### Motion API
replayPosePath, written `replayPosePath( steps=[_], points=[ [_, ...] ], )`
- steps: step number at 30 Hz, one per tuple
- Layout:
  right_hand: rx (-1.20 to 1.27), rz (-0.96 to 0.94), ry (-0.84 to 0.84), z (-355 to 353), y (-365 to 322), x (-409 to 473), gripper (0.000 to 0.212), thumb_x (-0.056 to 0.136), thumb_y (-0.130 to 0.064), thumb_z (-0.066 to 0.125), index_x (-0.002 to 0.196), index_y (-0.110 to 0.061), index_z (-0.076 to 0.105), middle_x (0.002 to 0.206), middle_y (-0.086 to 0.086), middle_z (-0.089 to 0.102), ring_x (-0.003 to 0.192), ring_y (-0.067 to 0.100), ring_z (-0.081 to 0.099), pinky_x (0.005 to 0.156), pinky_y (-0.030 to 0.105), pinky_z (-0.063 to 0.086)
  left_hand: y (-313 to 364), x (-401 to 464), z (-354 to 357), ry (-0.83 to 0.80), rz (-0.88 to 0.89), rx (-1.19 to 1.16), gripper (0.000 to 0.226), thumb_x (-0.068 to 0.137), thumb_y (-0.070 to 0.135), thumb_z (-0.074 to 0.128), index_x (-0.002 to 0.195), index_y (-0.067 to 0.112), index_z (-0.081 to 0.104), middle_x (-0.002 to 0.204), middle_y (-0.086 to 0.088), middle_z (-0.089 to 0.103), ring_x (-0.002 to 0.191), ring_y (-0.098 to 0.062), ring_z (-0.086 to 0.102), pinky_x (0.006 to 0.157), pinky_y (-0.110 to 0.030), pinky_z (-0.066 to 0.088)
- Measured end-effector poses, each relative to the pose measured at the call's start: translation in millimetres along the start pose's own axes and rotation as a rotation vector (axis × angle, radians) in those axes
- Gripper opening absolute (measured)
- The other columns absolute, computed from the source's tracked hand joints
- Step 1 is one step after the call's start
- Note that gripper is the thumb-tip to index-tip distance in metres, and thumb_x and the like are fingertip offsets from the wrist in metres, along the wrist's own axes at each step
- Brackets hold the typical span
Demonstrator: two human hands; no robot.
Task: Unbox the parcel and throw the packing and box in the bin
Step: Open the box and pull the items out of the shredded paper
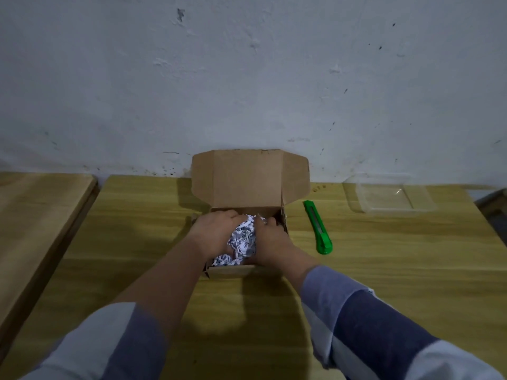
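A small brown cardboard box [248,182] stands open on the wooden table, its lid flap upright against the wall. Shredded white printed paper [242,241] fills the box. My left hand [215,231] is inside the box on the left of the paper wad, and my right hand [270,237] presses it from the right. Both hands close around the wad between them. Whatever lies under the paper is hidden. No bin is in view.
A green box cutter [318,227] lies on the table [384,270] just right of the box. A clear plastic container [389,194] sits at the back right by the wall. A second wooden surface [35,215] lies to the left across a gap.
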State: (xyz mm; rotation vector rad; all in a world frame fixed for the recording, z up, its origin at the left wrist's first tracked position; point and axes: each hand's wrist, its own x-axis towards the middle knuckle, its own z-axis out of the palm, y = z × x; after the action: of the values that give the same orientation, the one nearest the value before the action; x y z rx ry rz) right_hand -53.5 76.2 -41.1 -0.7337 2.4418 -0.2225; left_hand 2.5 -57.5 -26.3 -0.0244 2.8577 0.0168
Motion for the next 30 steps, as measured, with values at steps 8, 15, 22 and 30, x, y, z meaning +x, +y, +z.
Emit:
replayPosePath(
  steps=[8,15,22,30],
  points=[
    [-0.002,0.032,-0.088,1,-3,3,0.113,0.072,-0.048,0.076,0.151,-0.013,0.002,0.153,0.019,0.012,0.140,0.039,0.020,0.114,0.047,0.028,-5,4,2,-0.107,0.027,-0.053,0.089,0.073,0.025,0.079,0.146,0.027,0.028,0.144,0.004,0.040,0.122,-0.023,0.051,0.090,-0.038,0.049],
    [-0.044,0.019,0.035,13,-4,13,0.097,0.075,-0.043,0.074,0.146,-0.010,0.018,0.145,0.014,0.029,0.131,0.036,0.034,0.107,0.043,0.038,-3,6,8,-0.095,0.010,-0.087,0.088,0.074,0.031,0.078,0.146,0.028,0.027,0.141,0.002,0.044,0.119,-0.025,0.054,0.091,-0.038,0.046],
    [0.041,-0.044,0.134,8,5,-1,0.085,0.072,-0.034,0.076,0.141,-0.014,0.031,0.138,0.008,0.045,0.127,0.029,0.046,0.103,0.037,0.042,6,5,9,0.056,-0.089,-0.315,0.067,0.076,0.026,0.074,0.136,0.032,0.046,0.127,0.000,0.057,0.114,-0.024,0.057,0.089,-0.034,0.047],
    [0.011,-0.199,0.177,-41,-2,-25,0.092,0.062,-0.040,0.081,0.139,-0.019,0.036,0.133,0.007,0.052,0.121,0.028,0.052,0.100,0.036,0.045,5,-16,-24,0.187,-0.152,-0.535,0.060,0.062,0.025,0.087,0.116,0.035,0.063,0.109,0.004,0.067,0.099,-0.019,0.063,0.077,-0.029,0.050]
  ],
)
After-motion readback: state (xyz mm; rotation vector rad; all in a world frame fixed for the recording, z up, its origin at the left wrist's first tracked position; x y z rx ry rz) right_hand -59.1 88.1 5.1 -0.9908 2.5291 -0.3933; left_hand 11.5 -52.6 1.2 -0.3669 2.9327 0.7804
